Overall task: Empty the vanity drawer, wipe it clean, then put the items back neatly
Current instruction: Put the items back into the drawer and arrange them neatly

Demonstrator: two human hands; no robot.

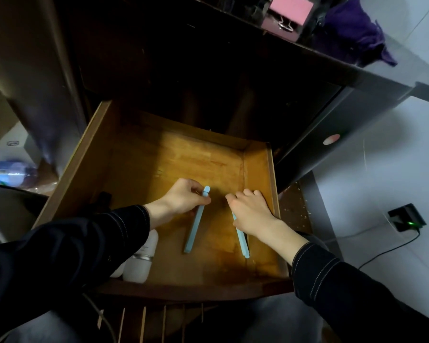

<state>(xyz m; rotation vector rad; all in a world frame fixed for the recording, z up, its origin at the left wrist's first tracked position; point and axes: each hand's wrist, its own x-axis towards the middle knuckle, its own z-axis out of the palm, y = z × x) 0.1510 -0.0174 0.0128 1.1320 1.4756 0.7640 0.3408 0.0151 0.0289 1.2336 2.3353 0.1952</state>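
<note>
Dark sleeves (60,256) are closest, one reaching in from each side. Just past them is the open wooden drawer (67,169), pulled out from under the desk (394,78). White bottles (139,266) stand in its near left corner, partly under the left sleeve.

Two long blue sticks lie on the drawer floor. They are near each other but not touching, and they are wider apart at the near ends. The left hand (183,199) pinches the far tip of the left blue stick (195,226) with its fingers. The right hand (250,211) lies over the far part of the right blue stick (242,241). Its fingers are bent a little, and I cannot tell if they grip the stick or just press on it.

This looks like the putting-back part of the job. To do it well, turn both sticks so they lie straight and side by side, and leave room for more things.

Farther back on the desk sit a pink box (291,8) and a purple cloth (352,33).
</note>
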